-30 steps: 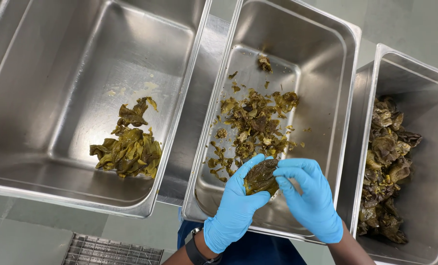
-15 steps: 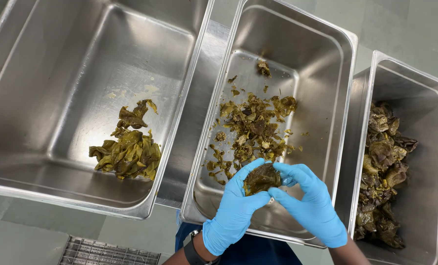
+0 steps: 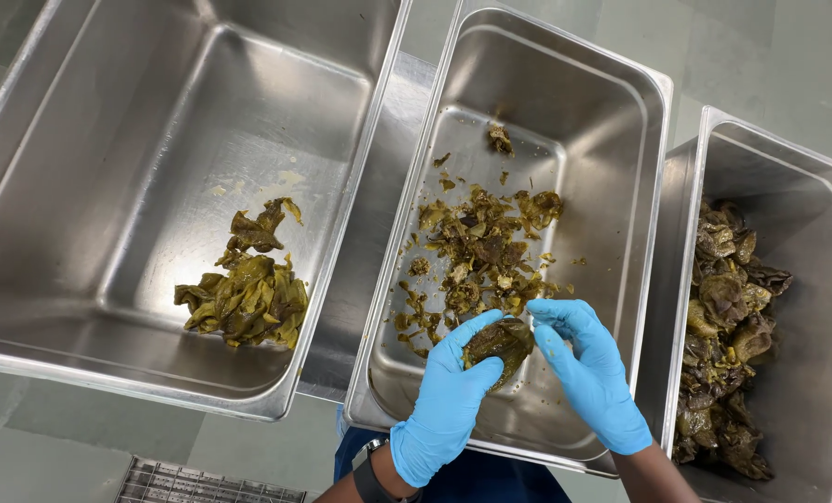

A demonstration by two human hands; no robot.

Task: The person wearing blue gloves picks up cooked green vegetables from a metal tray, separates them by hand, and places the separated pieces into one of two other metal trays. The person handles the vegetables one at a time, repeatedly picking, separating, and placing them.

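I am pinching the dark roasted pepper (image 3: 500,343) in my left hand (image 3: 449,401) over the middle steel pan (image 3: 654,233); my right hand (image 3: 591,373), fingers curled loose, is touching its right end.

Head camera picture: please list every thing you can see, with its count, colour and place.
Steel pans: three, silver, side by side.
Peeled pepper pieces: one pile, olive green, left pan.
Skins and scraps: scattered, brown-green, middle pan.
Roasted peppers: one heap, dark brown-green, right pan.
Wire grate: one, grey, bottom edge.
Pepper: one, dark green, held over middle pan.
Watch: one, black, left wrist.
Left hand: blue glove, holds pepper.
Right hand: blue glove, fingers at the pepper.
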